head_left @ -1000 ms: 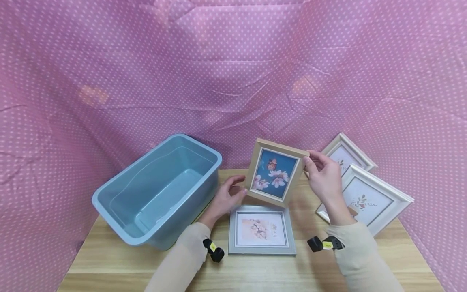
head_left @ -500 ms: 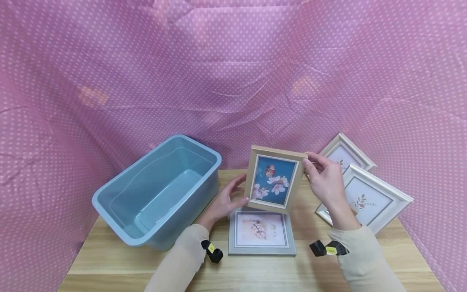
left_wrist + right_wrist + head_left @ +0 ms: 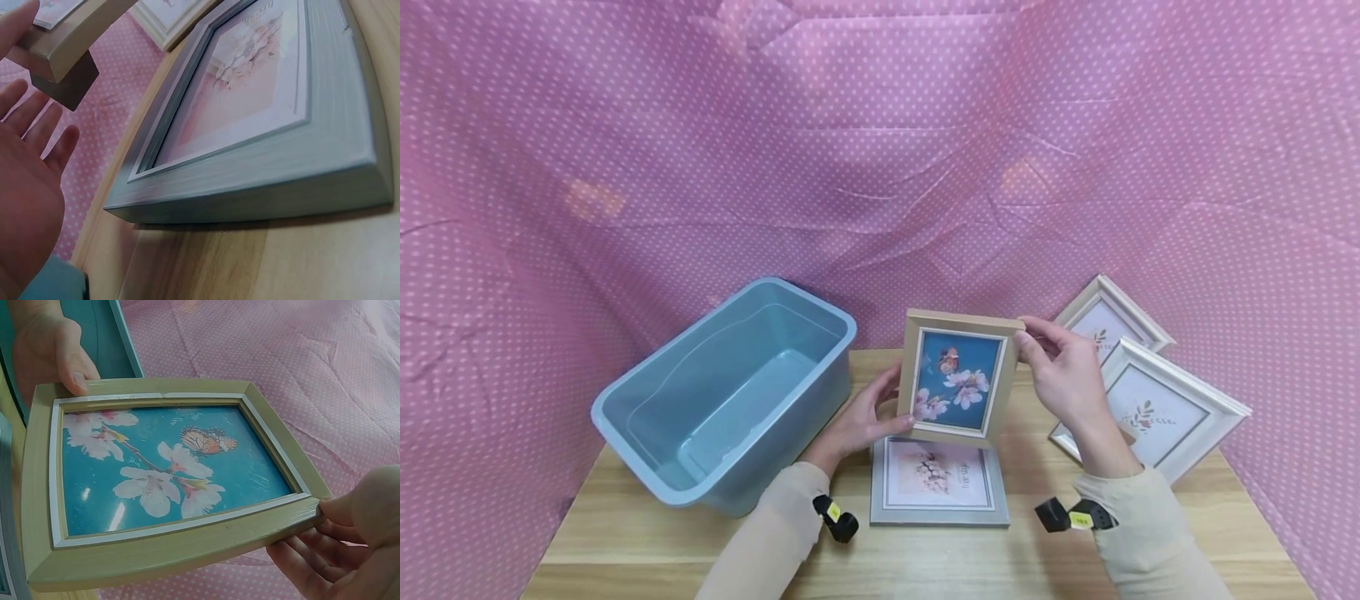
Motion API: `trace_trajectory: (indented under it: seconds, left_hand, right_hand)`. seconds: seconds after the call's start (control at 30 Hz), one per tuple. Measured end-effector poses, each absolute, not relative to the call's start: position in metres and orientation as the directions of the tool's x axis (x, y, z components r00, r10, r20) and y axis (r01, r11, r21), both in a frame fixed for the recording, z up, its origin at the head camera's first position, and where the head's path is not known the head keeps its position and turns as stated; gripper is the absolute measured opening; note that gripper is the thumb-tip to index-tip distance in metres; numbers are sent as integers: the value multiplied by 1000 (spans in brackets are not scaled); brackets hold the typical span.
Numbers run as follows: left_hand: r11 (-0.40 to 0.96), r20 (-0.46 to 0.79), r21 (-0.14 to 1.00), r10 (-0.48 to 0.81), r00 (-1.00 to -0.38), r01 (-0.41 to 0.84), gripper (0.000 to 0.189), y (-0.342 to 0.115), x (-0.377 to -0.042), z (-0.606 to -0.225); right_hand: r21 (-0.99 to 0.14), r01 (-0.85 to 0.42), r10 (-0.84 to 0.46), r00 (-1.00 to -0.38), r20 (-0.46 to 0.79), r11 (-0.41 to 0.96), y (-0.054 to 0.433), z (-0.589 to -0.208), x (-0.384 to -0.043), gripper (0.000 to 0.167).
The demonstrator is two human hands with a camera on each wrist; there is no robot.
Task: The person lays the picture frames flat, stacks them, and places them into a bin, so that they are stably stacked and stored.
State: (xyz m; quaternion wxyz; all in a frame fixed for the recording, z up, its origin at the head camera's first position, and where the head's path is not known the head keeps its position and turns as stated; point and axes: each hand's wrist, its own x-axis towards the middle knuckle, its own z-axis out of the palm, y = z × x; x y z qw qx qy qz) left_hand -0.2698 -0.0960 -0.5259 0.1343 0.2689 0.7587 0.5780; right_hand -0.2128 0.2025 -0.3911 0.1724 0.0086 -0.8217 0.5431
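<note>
A light wood picture frame (image 3: pixel 959 380), its print showing blossoms and a butterfly on blue, is held tilted up above the table. My right hand (image 3: pixel 1070 379) pinches its upper right corner, thumb in front and fingers behind, as the right wrist view also shows. At the lower left side, my left hand (image 3: pixel 863 421) has its thumb on the front edge and its fingers reaching behind. In the left wrist view the fingers (image 3: pixel 40 125) look fairly straight near the frame's back. Below lies a grey picture frame (image 3: pixel 940 479), face up, partly covered from view by the wooden one.
A blue-grey plastic bin (image 3: pixel 722 392) stands on the left of the wooden table (image 3: pixel 925 562). Two white picture frames lie overlapping at the right, a front one (image 3: pixel 1213 400) and a rear one (image 3: pixel 1131 304). Pink dotted cloth (image 3: pixel 880 167) hangs behind.
The wooden frame has come lower and slightly left, and sits straighter. My left hand has moved from beside its edge to holding it, thumb in front. The right hand keeps its corner.
</note>
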Motion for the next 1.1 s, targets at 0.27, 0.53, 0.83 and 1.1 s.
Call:
trace_trajectory:
  seconds: [0.27,0.53,0.83,1.1]
  left_hand:
    - [188,90,953,576,-813,238,83,-97,-268,-531]
    - [161,111,957,564,-818,241,70,-101,-265,-533]
    - [225,100,935,574,-812,274,55,-110,-259,-539]
    - [252,115,924,533,-838,287,36,-114,-253,-541]
  right_hand:
    - [-892,-196,168,-944,284,407,202,-393,-213,35]
    - [-901,-177,175,-949,263,397,204,-395,-214,36]
    - [-869,-176,177,-942,285,463,204,-400,-215,36]
    - [-881,-169,181,-945,272,442,205,-399,-215,36]
